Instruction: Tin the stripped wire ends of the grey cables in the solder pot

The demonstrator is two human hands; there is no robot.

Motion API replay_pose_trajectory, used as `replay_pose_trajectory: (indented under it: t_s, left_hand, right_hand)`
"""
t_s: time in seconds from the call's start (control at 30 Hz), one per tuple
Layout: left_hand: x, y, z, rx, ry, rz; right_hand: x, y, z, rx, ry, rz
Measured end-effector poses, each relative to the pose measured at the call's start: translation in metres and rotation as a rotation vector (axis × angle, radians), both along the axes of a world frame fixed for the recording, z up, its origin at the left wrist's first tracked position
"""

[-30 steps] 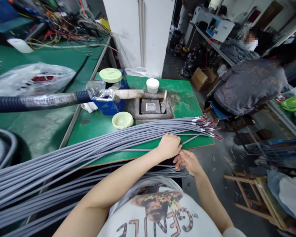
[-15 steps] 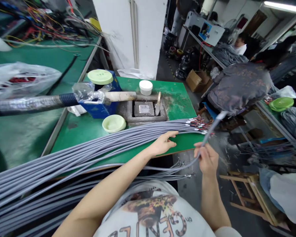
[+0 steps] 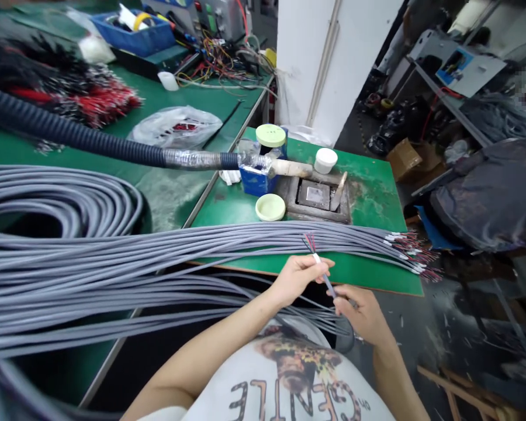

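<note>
Between my two hands runs the end of a grey cable (image 3: pixel 328 285), tilted up and to the left. My left hand (image 3: pixel 300 278) pinches it just below a white sleeve, where several thin red and dark wires (image 3: pixel 309 241) fan out. Lower down, my right hand (image 3: pixel 362 313) is closed around the same cable. Behind them a bundle of grey cables (image 3: pixel 245 240) lies across the green table (image 3: pixel 372 181), with stripped wire ends at its right. More grey cables (image 3: pixel 228 298) hang below the table's front edge, partly hidden by my left arm.
A square metal pot (image 3: pixel 318 196) with a spatula-like stick (image 3: pixel 339 190) sits on the table. Around it are a pale green bowl (image 3: pixel 270 207), a white tub (image 3: pixel 325 160), a blue box (image 3: pixel 258 180) and a ribbed hose (image 3: pixel 127 146). A co-worker's back (image 3: pixel 486 193) is at right.
My view has swung left. My left hand, open before, now grips the cable near its wires. My right hand has come toward it, and the cable's wire end now points up and left.
</note>
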State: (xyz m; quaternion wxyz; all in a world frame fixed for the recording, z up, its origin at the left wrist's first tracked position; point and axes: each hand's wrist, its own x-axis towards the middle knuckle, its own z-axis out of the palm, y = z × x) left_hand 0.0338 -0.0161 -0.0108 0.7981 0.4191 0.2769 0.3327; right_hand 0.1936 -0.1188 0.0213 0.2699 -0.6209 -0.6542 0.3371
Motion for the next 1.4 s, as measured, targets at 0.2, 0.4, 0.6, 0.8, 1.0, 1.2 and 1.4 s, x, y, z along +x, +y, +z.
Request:
replay_pose_trajectory:
  t_s: [0.2, 0.4, 0.6, 0.8, 1.0, 1.2, 1.4]
  left_hand:
    - [-0.002, -0.005, 0.008, -0.076, -0.066, 0.078]
    - [-0.007, 0.005, 0.008, -0.193, -0.182, 0.264]
    - [-0.005, 0.006, 0.012, -0.374, -0.324, 0.186]
    - [-0.007, 0.008, 0.013, -0.41, -0.398, 0.146]
    - [-0.01, 0.008, 0.009, -0.39, -0.44, 0.122]
    - [-0.011, 0.009, 0.007, -0.345, -0.436, 0.157]
    - [-0.01, 0.01, 0.006, -0.287, -0.402, 0.205]
  right_hand:
    - [-0.011, 0.014, -0.004, 0.058, 0.053, -0.126]
    - [-0.008, 0.012, -0.004, 0.041, 0.051, -0.145]
    - [-0.008, 0.012, -0.004, 0.058, 0.035, -0.111]
    - [-0.009, 0.013, -0.001, 0.064, 0.021, -0.085]
    - [-0.011, 0.017, 0.006, 0.066, -0.016, -0.024]
    - [-0.012, 0.017, 0.008, 0.059, -0.051, -0.015]
    - [-0.006, 0.018, 0.012, 0.02, -0.046, -0.025]
